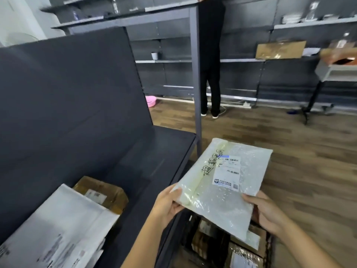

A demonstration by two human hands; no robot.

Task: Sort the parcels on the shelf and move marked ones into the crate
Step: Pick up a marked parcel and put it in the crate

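Observation:
I hold a flat white bubble-wrap parcel [228,182] in both hands, to the right of the dark shelf [150,151]. It carries a printed label and black handwritten marks. My left hand [168,204] grips its near left corner, thumb on top. My right hand [268,213] grips its near right edge. Below the parcel stands a dark crate [269,246] on the floor, with several brown parcels inside. On the shelf at the lower left lie a white mailer bag [58,227] and a brown cardboard box [104,192] behind it.
A shelf upright post [197,74] rises just beyond the parcel. A person in black [210,55] stands at the far shelving. A pink basin [150,100] sits on the wooden floor. At the right stands a small table on a black stand [316,93].

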